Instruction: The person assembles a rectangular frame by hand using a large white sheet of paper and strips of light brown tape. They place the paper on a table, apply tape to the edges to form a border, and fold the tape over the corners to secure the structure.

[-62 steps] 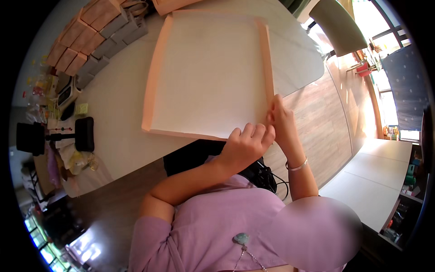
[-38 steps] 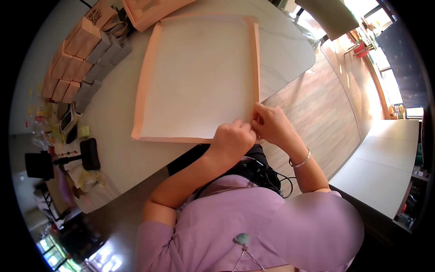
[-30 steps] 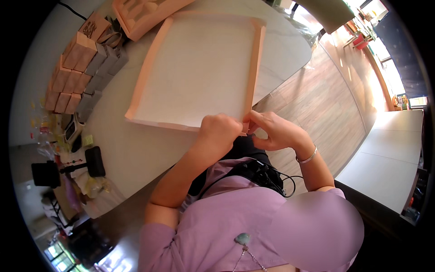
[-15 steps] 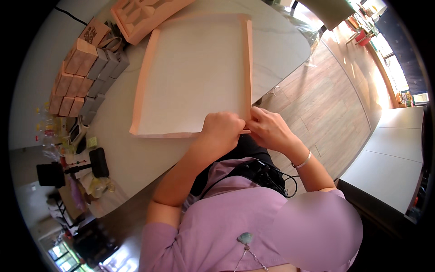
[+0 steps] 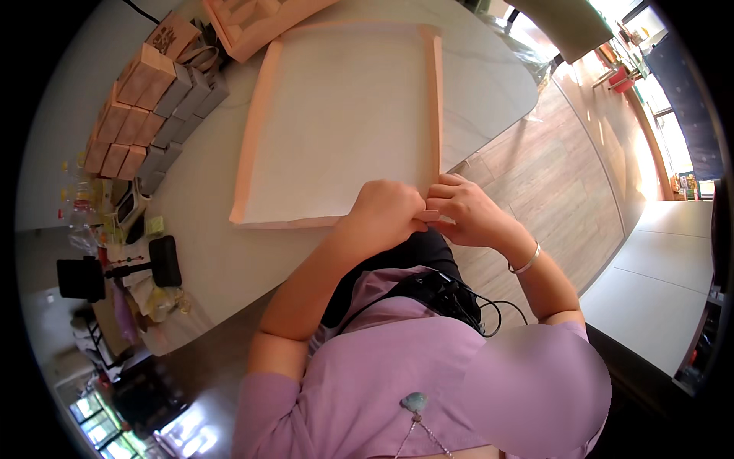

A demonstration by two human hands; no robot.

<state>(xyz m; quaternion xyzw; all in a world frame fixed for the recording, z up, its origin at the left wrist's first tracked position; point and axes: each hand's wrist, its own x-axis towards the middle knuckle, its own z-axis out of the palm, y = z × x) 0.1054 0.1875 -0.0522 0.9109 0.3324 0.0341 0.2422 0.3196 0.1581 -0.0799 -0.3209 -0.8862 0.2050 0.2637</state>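
1. Looking down through the head view, the shallow tray point(image 5: 336, 130), pale inside with narrow peach walls, lies on the table point(image 5: 214, 256). Its far side sits towards the table's far edge, left of the rounded far-right corner; its near-right corner reaches past the table's near edge.

2. At that overhanging corner, the left hand point(image 5: 388, 210) has its fingers curled together, with the thumb by a small peach flap point(image 5: 431, 216). Its fingertips are hidden, so I cannot tell what they pinch.

3. Just beside it, the right hand point(image 5: 466, 210) has bent fingers and appears to pinch the flap between thumb and fingers.

4. Judging by the thin walls, the tray should be light: card or stiff paper, firm along folds but flexible across its broad base. It probably creases easily and could tear at corners; a smooth tabletop may let it slide.

5. Best holds seem to be the folded walls close to a corner, where layers meet; pressing mid-base would likely bow it.

6. Near the far edge, left of the tray, sits a peach box with an insert point(image 5: 264, 27); small peach and grey boxes point(image 5: 134, 122) stand stacked along the table's left side.
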